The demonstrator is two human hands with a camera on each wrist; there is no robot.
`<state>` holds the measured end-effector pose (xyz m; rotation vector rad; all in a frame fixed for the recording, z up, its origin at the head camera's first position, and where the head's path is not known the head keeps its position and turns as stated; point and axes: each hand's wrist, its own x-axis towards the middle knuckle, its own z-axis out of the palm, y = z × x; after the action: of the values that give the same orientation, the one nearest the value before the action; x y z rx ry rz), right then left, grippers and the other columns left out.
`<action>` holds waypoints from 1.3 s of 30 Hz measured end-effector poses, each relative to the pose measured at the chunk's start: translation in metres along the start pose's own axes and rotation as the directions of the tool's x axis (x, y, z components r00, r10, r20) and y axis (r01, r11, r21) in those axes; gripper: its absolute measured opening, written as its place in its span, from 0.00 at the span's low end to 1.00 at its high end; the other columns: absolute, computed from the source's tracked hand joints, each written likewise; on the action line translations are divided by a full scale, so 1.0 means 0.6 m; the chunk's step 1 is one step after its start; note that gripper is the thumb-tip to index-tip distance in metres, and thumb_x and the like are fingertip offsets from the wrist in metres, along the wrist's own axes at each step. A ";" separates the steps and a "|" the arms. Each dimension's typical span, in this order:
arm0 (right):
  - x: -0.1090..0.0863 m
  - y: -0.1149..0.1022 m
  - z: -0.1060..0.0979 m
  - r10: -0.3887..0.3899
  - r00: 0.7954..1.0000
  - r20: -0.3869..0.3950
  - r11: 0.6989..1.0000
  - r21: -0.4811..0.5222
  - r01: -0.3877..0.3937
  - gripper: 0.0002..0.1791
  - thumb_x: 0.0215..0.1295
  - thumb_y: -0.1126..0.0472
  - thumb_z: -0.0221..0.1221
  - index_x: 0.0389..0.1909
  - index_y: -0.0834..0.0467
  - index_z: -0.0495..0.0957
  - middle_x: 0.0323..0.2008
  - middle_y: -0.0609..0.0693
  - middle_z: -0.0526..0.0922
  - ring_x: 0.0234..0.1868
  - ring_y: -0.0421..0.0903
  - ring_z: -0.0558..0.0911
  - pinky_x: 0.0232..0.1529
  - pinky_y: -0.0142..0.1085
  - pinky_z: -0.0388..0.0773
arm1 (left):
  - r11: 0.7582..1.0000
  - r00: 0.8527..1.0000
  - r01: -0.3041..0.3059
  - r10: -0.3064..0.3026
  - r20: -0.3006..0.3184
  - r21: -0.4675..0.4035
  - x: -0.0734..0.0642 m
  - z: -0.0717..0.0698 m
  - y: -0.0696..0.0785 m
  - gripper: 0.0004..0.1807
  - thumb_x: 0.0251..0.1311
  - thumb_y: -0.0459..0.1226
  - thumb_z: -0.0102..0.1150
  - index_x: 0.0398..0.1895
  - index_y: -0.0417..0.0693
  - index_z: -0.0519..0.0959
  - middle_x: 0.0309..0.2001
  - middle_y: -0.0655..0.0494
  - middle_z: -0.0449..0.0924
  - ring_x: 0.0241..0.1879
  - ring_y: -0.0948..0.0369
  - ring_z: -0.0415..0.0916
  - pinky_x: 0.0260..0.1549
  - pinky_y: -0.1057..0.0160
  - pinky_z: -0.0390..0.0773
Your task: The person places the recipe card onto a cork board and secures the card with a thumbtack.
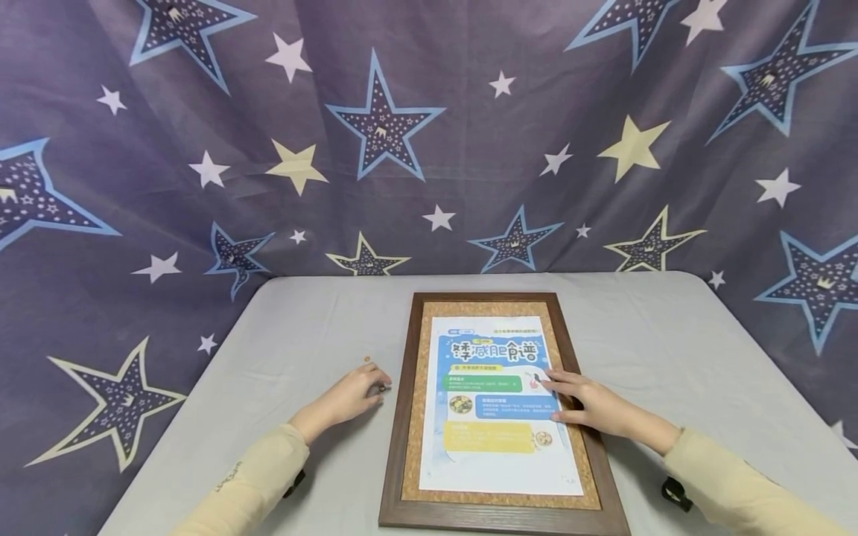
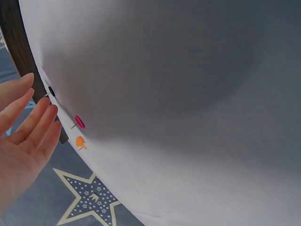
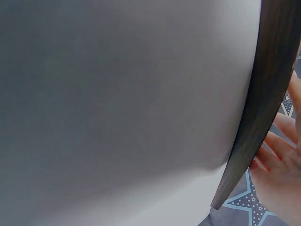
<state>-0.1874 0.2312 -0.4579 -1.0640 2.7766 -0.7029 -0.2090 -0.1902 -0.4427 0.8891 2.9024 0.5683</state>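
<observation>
Left hand (image 1: 351, 394), fingers parted and holding nothing, is at a black thumbtack (image 2: 52, 91) on the bench (image 1: 302, 320); contact is unclear. Pink (image 2: 80, 121) and orange (image 2: 80, 141) thumbtacks lie near. Right hand (image 1: 593, 402), fingers spread, lies over the right edge of the printed poster (image 1: 496, 473) on the framed corkboard (image 1: 503, 515). Likely step: picking up a tack while steadying the poster. Next calls for a careful thumb-and-finger pinch, clear of the point.

Pale yellow left sleeve (image 1: 258, 473) with dark lettering (image 1: 229, 477), matching right sleeve (image 1: 731, 480), black gadgets (image 1: 675, 494) poking out under both, hands (image 1: 596, 406) totally bare.
</observation>
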 end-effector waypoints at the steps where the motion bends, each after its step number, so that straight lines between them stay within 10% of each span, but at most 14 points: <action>1: 0.000 0.000 0.000 0.001 1.000 0.000 1.000 0.001 -0.001 0.33 0.57 0.47 0.55 0.58 0.66 0.65 0.61 0.65 0.60 0.60 0.64 0.59 0.52 0.54 0.64 | 1.000 1.000 -0.002 0.002 0.003 0.002 0.000 0.000 -0.001 0.12 0.49 0.29 0.59 0.40 0.38 0.76 0.38 0.52 0.74 0.40 0.56 0.73 0.43 0.57 0.73; 39: 0.000 -0.002 0.002 0.015 1.000 -0.005 1.000 0.005 -0.014 0.33 0.57 0.48 0.56 0.58 0.66 0.65 0.61 0.65 0.60 0.60 0.63 0.60 0.52 0.53 0.65 | 0.996 0.996 -0.090 0.090 -0.005 -0.008 0.021 0.004 -0.025 0.05 0.44 0.26 0.61 0.25 0.41 0.76 0.27 0.58 0.73 0.31 0.60 0.72 0.56 0.44 0.56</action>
<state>-0.1866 0.2298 -0.4585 -1.0416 2.7829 -0.7113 -0.2268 -0.1941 -0.4496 1.0226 2.8735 0.5893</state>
